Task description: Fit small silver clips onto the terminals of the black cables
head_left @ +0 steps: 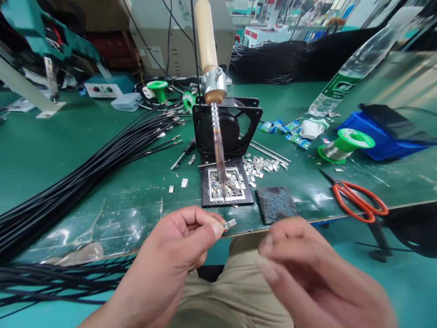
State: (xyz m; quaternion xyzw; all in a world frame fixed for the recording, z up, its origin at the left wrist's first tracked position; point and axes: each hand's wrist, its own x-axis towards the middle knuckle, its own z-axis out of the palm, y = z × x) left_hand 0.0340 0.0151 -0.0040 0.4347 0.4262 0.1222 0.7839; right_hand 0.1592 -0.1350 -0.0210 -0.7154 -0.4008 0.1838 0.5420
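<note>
My left hand (180,241) pinches a small silver metal plug connector (230,224) between thumb and forefinger, its end sticking out to the right. To the right of it, my right hand (307,269) is curled, thumb and forefinger drawn together and slightly blurred; whatever they may hold cannot be made out. Just beyond the hands, a soldering iron (218,132) with a wooden handle points tip-down at a framed tray (210,198) of small metal bits. Loose silver connectors (261,167) lie heaped beside that tray. A dark, rough pad (277,205) rests beyond my right hand.
A black fan (225,127) stands behind the iron. Black cables (112,155) spread along the left. On the right are orange-handled scissors (360,200), a green solder spool (344,146), a blue bin (368,132) and a plastic bottle (351,77). The bench edge runs beneath the hands.
</note>
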